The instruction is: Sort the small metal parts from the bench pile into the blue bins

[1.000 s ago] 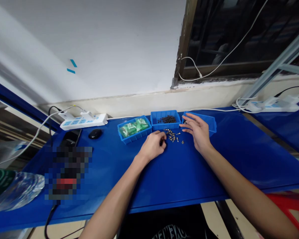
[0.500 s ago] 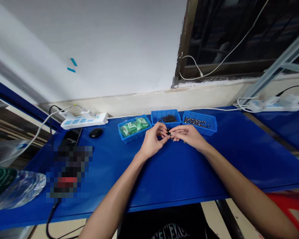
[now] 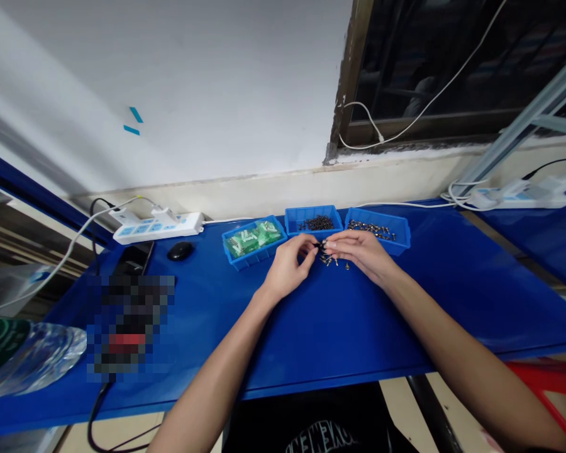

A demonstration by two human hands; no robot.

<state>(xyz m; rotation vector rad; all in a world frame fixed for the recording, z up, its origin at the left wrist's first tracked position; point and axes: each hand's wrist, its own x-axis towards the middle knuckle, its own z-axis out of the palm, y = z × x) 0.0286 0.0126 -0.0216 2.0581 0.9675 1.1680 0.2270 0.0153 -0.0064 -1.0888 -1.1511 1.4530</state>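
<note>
My left hand [image 3: 288, 265] is closed in a pinch, with a small black part [image 3: 319, 246] at its fingertips. Too little of that part shows to tell its kind. Touching or nearly touching it from the other side is my right hand [image 3: 362, 251], its fingers pinched together; what they grip is hidden. Several loose brass-coloured screws [image 3: 348, 267] lie on the blue table under and beside the right fingers. Behind the hands stand a blue bin of small dark screws [image 3: 319, 223] and another bin of longer metal screws [image 3: 370, 229].
A third blue bin [image 3: 259, 257] holds green bags of pale pieces. On the left are a black mouse [image 3: 180, 251], a power strip [image 3: 158, 229], a phone [image 3: 134, 258], a blurred-out dark object [image 3: 132, 324] and a water bottle [image 3: 33, 358]. Another power strip [image 3: 523, 195] is at right.
My right hand has shifted slightly up and its fingers have straightened, showing more of the loose screws beneath. My left hand stays nearly in place. The bins have not moved.
</note>
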